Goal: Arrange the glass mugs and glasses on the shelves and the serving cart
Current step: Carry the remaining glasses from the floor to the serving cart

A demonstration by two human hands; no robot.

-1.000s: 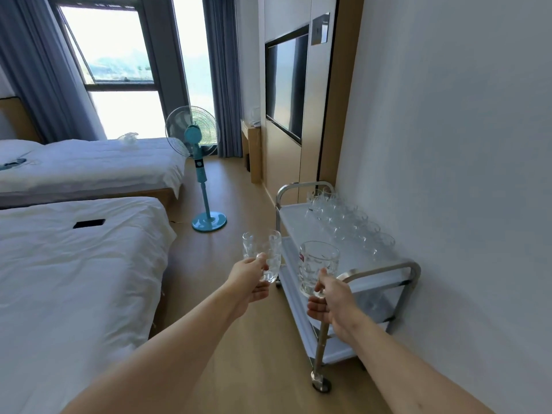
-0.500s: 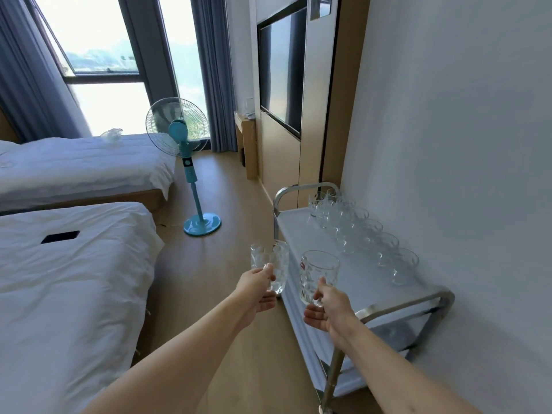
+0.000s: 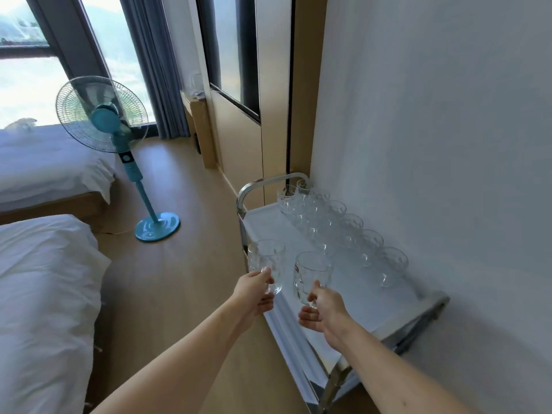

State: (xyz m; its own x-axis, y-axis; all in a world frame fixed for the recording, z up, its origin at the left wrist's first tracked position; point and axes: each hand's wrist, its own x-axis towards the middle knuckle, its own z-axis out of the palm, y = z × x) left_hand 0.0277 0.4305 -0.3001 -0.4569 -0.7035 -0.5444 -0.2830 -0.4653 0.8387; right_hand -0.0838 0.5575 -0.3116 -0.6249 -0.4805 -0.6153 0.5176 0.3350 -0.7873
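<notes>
Now two held mugs (image 3: 266,265); roughly ten on cart (image 3: 263,219).

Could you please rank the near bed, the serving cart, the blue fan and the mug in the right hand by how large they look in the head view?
1. Near bed, cut off by the frame.
2. Serving cart.
3. Blue fan.
4. Mug gripped by the right hand.
Cart and fan are close; the cart's nearness flatters it.

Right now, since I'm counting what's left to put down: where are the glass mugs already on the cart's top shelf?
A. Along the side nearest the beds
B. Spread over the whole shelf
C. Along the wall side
C: the set-down mugs line the wall edge of the cart; each hand holds one more.
</notes>
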